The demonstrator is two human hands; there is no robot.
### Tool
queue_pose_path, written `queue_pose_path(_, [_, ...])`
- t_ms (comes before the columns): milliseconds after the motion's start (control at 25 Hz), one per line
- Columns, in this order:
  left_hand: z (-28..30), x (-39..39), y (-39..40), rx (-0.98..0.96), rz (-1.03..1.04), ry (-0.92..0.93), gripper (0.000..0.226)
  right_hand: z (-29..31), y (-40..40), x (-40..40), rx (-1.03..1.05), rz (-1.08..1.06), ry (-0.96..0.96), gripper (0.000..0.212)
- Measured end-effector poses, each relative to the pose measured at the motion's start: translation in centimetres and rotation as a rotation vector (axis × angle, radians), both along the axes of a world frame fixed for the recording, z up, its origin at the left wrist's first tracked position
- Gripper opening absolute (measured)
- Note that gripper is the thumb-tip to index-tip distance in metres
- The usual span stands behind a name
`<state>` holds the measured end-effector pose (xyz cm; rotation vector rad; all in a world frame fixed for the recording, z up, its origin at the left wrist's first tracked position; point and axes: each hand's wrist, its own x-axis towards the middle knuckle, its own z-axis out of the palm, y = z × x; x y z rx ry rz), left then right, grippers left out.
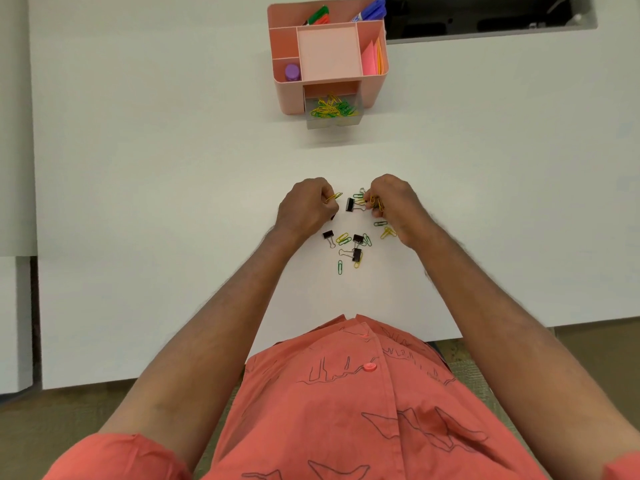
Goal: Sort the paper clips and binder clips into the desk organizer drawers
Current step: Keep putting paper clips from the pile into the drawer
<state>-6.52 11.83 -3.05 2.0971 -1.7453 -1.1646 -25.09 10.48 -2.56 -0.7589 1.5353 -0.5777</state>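
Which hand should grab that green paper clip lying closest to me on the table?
Probably the left hand. It pinches only one yellow paper clip, while the right hand already holds a bunch of clips. The green paper clip lies about midway between them.

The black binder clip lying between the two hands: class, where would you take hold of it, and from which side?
Grip the binder clip across its black body from above: it lies flat, clear of both hands, its wire handles pointing right toward the right hand.
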Motion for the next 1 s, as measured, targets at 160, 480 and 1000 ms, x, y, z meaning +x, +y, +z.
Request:
queue_pose_path(160, [1.4, 0.1, 0.4, -0.074, 0.132, 0.159, 0.004, 3.2, -2.5, 0.5, 0.158, -0.302, -0.515, 0.019])
queue_pose_path(480, [5.4, 1.9, -3.0, -0.276, 0.242, 0.182, 0.004, 7.9, -12.4, 5.6, -0.685, 0.564, 0.638, 0.038])
queue_pose_path(1000, [5.3, 2.0, -12.0, -0.396, -0.053, -0.36, 0.023, 5.3, -10.9, 3.2, -0.86, 0.421, 0.56, 0.022])
